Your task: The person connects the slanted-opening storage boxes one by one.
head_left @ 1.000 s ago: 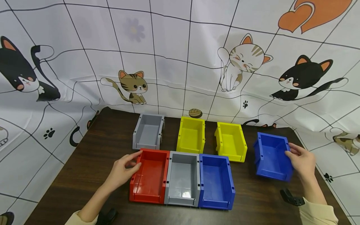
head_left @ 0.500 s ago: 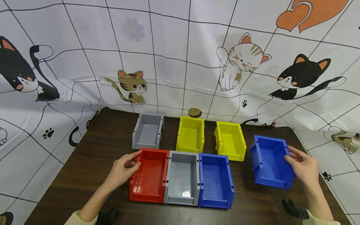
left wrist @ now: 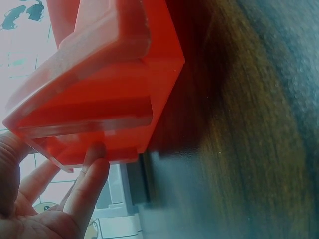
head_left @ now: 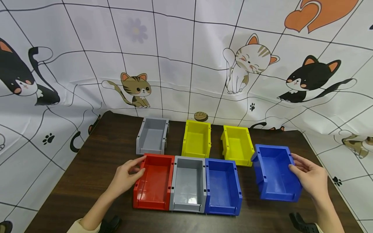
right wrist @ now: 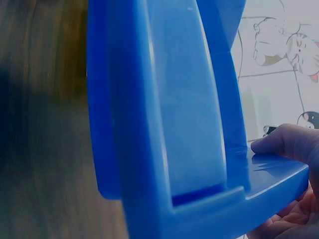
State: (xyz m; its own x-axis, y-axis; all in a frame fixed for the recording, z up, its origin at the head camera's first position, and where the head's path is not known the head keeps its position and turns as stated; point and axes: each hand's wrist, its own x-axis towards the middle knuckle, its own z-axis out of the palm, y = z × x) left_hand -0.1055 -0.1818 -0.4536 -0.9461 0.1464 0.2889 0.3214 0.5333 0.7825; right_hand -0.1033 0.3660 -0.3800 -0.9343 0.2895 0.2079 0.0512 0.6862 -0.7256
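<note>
My right hand [head_left: 310, 176] grips the right wall of a blue bin [head_left: 276, 173], thumb inside and fingers outside; the bin is held above the table. In the right wrist view the thumb lies over the rim of this blue bin [right wrist: 189, 99]. My left hand [head_left: 125, 178] holds the left wall of a red bin [head_left: 154, 181], thumb at the rim and fingers on its outer side. Against the red bin stands a grey bin [head_left: 187, 184], and a second blue bin [head_left: 222, 187] adjoins that, making a row. The left wrist view shows fingers under the ledge of the red bin [left wrist: 99, 94].
Behind the row stand another grey bin [head_left: 152, 136] and two yellow bins, one in the middle [head_left: 196, 139] and one to its right [head_left: 238, 145]. The dark wooden table [head_left: 87, 168] ends at a white cat-print cloth [head_left: 175, 64].
My right hand has brought the blue bin left and nearer to me, towards the row. My left hand stays at the red bin.
</note>
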